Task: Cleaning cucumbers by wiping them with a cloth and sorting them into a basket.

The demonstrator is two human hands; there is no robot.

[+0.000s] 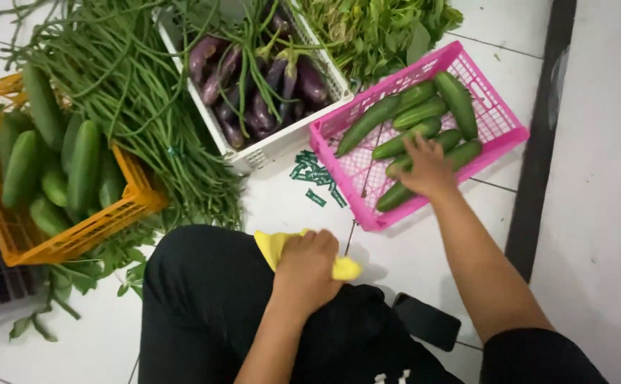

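My left hand [309,269] rests on my black-trousered knee, closed on a yellow cloth [272,245]. My right hand [427,169] reaches into the pink plastic basket [499,124] and lies on the green cucumbers [424,114] lined up inside it; the fingers touch a cucumber near the basket's front, and I cannot tell if they grip it. Several cucumbers lie side by side in that basket.
An orange crate [76,238] at the left holds more cucumbers. A white crate [271,146] holds purple eggplants. Long beans [140,92] and leafy greens [374,28] lie on the white tiled floor. Small green tags [316,174] are scattered between the crates. A black phone [427,321] lies by my leg.
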